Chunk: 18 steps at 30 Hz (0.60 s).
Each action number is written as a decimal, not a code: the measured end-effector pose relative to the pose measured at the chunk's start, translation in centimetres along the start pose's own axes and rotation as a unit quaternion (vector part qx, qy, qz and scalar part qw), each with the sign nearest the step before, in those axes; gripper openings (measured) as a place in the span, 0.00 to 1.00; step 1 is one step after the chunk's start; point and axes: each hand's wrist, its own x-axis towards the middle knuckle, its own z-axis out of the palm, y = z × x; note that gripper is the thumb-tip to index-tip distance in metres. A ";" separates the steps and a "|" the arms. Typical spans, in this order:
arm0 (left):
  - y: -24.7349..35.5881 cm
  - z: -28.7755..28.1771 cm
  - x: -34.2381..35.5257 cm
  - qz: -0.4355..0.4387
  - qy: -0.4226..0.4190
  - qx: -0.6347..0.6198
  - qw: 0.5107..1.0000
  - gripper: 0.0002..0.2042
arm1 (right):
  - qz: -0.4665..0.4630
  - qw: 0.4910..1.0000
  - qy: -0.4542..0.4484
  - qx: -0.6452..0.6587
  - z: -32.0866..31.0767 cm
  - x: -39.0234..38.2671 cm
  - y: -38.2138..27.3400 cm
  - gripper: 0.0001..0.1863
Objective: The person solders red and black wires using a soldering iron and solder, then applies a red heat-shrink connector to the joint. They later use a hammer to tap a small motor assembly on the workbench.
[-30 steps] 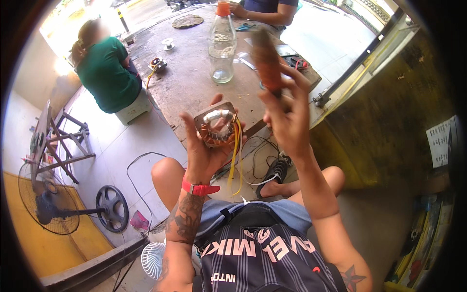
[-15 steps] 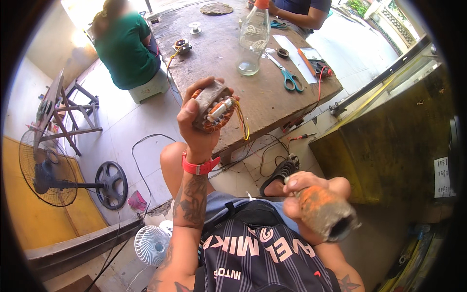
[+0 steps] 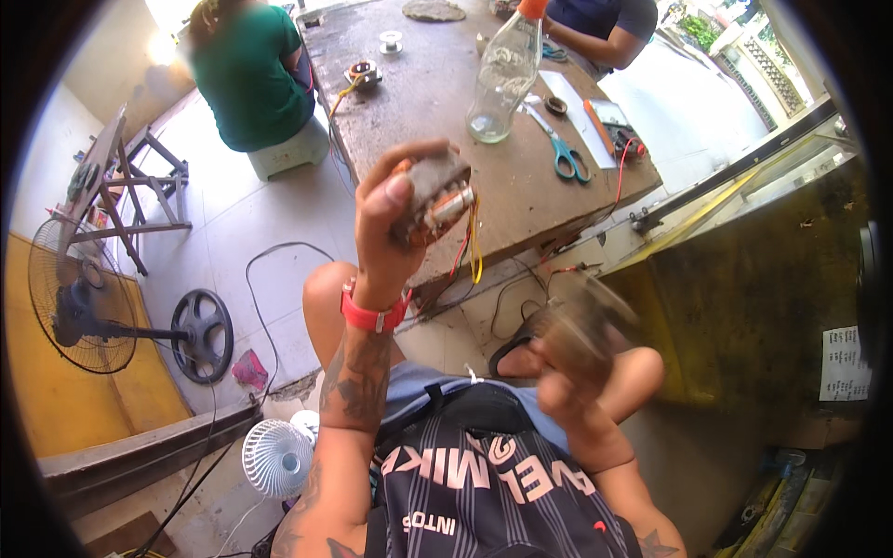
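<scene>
My left hand is raised near the table's front edge, its fingers wrapped round a motor stator. The stator has a grey metal core, copper windings and a white sleeve; yellow and red lead wires dangle from it. My right hand, lower and to the right above my leg, is closed on a worn, mallet-like cylinder. Motion smears the cylinder, and its grip is partly hidden. The two held things are apart.
On the wooden table are a glass bottle, teal scissors, a multimeter, another small wired motor part and a spool. Two people sit at the table. A standing fan and a small white fan are at left.
My right hand has swung the cylinder up and away from me; its hollow end no longer faces me. The stator is tilted a little differently in my left hand. The whole view has shifted slightly.
</scene>
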 end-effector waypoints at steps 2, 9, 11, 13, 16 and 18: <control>0.1 -0.1 0.2 -0.006 0.021 -0.017 1.000 0.33 | -0.035 0.998 -0.045 -0.008 -0.2 0.8 0.7 0.19; 0.5 0.1 0.1 -0.077 0.025 -0.236 0.968 0.35 | 0.047 0.986 -0.050 -0.154 -0.6 1.0 1.9 0.32; 0.7 0.0 -0.1 -0.047 0.031 -0.335 0.941 0.38 | 0.091 0.988 -0.003 -0.122 -0.8 0.1 2.1 0.35; 0.6 -0.2 -0.6 -0.030 0.035 -0.233 0.971 0.39 | 0.112 0.988 0.008 -0.110 -0.8 -0.7 2.7 0.39; 0.1 -0.8 -1.0 -0.043 0.052 -0.145 0.987 0.41 | 0.017 0.989 -0.013 -0.150 -0.2 -1.3 3.2 0.40; -0.8 -1.2 -1.1 -0.023 0.031 -0.158 0.987 0.44 | 0.023 0.972 -0.069 -0.223 -0.2 -1.3 2.3 0.33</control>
